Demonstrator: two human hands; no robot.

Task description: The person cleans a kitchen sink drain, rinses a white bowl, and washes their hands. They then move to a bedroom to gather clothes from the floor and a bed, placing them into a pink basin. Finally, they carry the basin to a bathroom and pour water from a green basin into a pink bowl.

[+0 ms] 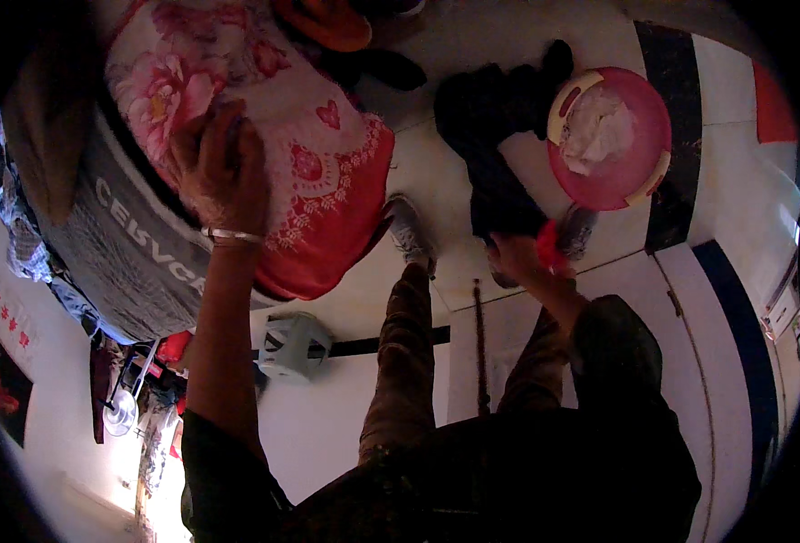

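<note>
My left hand [220, 166], with a pale bracelet at the wrist, is over a red and pink flower-patterned cloth [332, 197] that covers the seat of a grey sofa [121, 224]. Its fingers are partly bent and blurred, so whether they grip anything is unclear. Lower right, my right hand [518, 261] grasps the end of a dark garment [495, 170], seemingly trousers. The garment stretches away from me towards a pink plastic basin [658, 136]. A small bright red piece [549, 248] shows beside the right hand. Crumpled whitish material [593, 129] is in the basin.
A grey plastic stool [294, 346] stands behind the sofa's near end. My grey shoes [410, 231] are on the tiled floor [400, 142]. An orange slipper [335, 27] and a dark shoe-like item [393, 71] lie past the cloth. Checked fabric [26, 244] hangs over the sofa's back.
</note>
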